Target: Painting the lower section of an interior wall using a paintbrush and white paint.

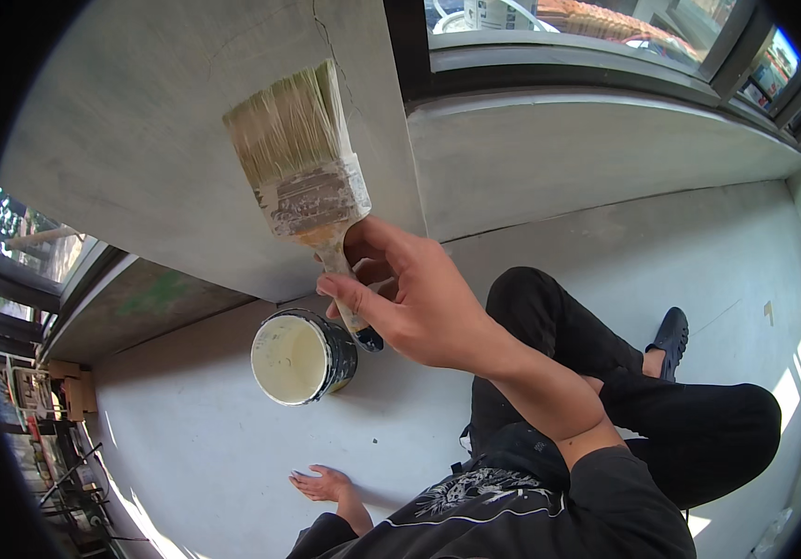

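Note:
My right hand grips the handle of a wide flat paintbrush between thumb and fingers. The bristles point up and away from me, in front of a grey plastered wall section. Dried pale paint covers the brush's ferrule, and the handle ends in a dark tip. Just beyond the handle's lower end, a dark paint bucket stands on the floor, with pale liquid in it and smears on its rim. Low on the left, my left hand holds nothing; its fingers are spread a little near the floor.
Thin cracks run down the wall section. Dark-framed windows sit above low walls on both sides of it. Clutter and boxes line the far left. My bent legs rest on the pale floor at right.

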Available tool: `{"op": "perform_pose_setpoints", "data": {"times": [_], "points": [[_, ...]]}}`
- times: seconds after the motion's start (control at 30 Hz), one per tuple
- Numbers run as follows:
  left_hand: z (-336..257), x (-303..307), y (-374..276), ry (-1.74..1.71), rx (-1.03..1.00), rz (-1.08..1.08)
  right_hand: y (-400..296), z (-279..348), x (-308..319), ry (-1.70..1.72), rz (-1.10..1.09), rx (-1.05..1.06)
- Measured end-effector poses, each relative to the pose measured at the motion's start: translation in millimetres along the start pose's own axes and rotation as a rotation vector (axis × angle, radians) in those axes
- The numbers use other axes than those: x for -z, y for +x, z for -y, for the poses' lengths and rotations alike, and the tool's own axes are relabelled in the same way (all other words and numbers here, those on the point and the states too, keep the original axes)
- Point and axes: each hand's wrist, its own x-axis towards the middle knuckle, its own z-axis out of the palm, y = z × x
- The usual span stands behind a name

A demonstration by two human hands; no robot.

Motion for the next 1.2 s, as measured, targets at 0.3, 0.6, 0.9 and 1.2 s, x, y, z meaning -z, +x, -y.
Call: {"op": "perform_pose_setpoints", "data": {"times": [0.3,0.6,0.9,1.2], "points": [[2,-8,8,0.019,-0.007,-0.014,-17,-177,58,0.279,-0.153,-0.597],[7,-5,1,0.017,-0.004,-0.005,-23,-177,41,0.262,-0.188,-0.683],[6,7,9,-0.098,-0.003,-0.029,-17,-45,7,0.212,0.013,-0.137],[-2,21,7,-0.146,0.000,-0.022,-72,-209,8,0.149,-0.132,-0.814]]}}
